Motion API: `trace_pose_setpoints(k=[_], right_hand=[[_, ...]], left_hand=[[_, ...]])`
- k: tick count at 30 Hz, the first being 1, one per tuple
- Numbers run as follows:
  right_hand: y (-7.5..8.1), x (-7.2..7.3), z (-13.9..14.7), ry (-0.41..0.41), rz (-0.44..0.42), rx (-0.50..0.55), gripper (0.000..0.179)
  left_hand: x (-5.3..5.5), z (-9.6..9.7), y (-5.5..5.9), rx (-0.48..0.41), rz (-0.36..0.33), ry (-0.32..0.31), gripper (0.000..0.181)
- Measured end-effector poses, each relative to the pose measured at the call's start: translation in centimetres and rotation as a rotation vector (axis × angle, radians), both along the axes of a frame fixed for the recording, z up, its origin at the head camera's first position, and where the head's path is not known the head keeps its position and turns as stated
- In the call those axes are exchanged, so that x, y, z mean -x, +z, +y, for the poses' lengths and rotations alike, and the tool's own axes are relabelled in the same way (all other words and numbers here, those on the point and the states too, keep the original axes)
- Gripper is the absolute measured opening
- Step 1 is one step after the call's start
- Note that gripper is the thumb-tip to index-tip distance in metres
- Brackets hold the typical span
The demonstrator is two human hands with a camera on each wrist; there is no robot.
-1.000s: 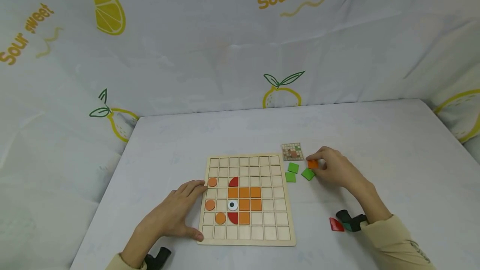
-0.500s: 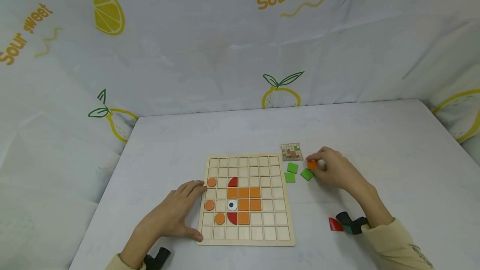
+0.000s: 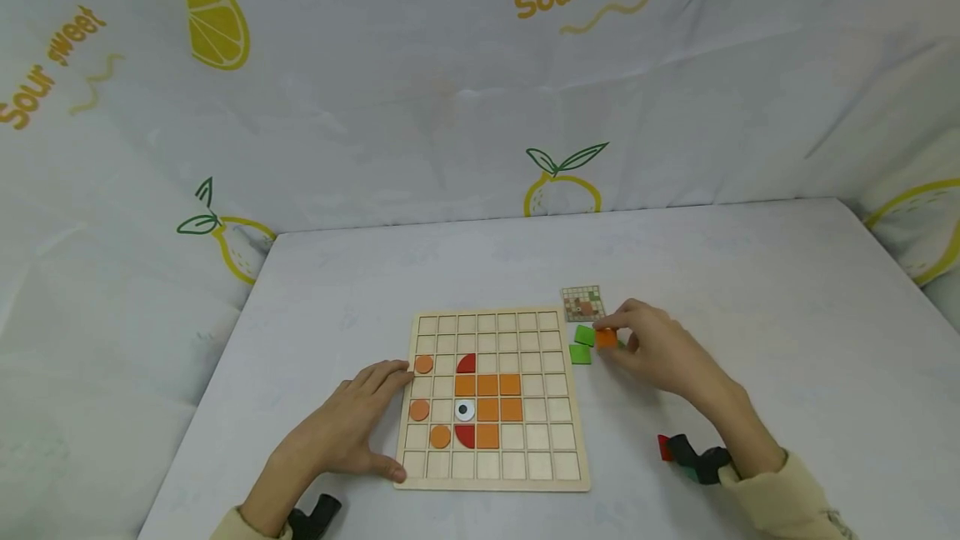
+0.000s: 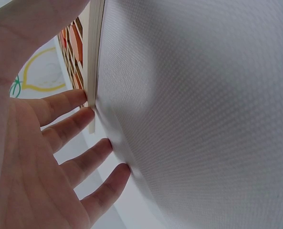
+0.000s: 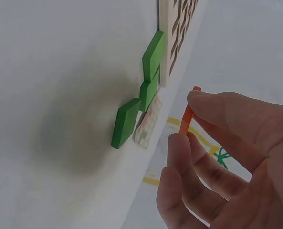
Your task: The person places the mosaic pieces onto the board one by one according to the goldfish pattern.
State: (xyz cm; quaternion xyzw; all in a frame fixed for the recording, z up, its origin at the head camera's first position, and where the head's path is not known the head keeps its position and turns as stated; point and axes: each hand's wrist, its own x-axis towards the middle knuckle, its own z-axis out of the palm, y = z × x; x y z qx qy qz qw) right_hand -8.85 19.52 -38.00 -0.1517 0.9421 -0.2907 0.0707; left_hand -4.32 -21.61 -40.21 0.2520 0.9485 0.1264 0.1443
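Note:
My right hand point(image 3: 660, 352) pinches an orange square tile point(image 3: 606, 338) between thumb and fingers, raised above the table in the right wrist view. Close beneath it lie several green square tiles point(image 5: 126, 123) beside the board's right edge. My left hand point(image 3: 348, 423) rests with fingers spread along the left edge of a wooden grid board point(image 3: 491, 484); fingertips and thumb touch its rim. On the board sit orange squares point(image 3: 488, 386), red quarter-circle tiles point(image 3: 466, 437), orange discs point(image 3: 440, 437) and a white eye disc point(image 3: 465, 410).
A small printed pattern card point(image 3: 582, 304) lies at the board's upper right corner. A red piece point(image 3: 664, 447) lies near the right wrist, partly behind the black wrist camera point(image 3: 697, 458). A lemon-printed cloth point(image 3: 375, 107) hangs behind the table.
My right hand has moved left with the orange square tile, from beside the green tiles to over them, nearer the board. The left hand has stayed in place.

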Motion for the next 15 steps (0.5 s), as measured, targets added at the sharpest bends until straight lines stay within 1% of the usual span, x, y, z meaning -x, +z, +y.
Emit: trace_pose_setpoints(k=[4,8,15], right_hand=[[0.5,-0.5,-0.8,0.014,0.011,0.001,0.032],[0.7,-1.0,-1.6,0.029,0.025,0.007,0.028],[0.7,-1.9,-3.2,0.062,0.032,0.017,0.031]], left_hand=[[0.0,0.0,0.0,-0.001,-0.003,0.002,0.121],[0.0,0.0,0.0,0.0,0.003,-0.002,0.12],[0.0,0.0,0.0,-0.001,0.009,-0.007,0.12]])
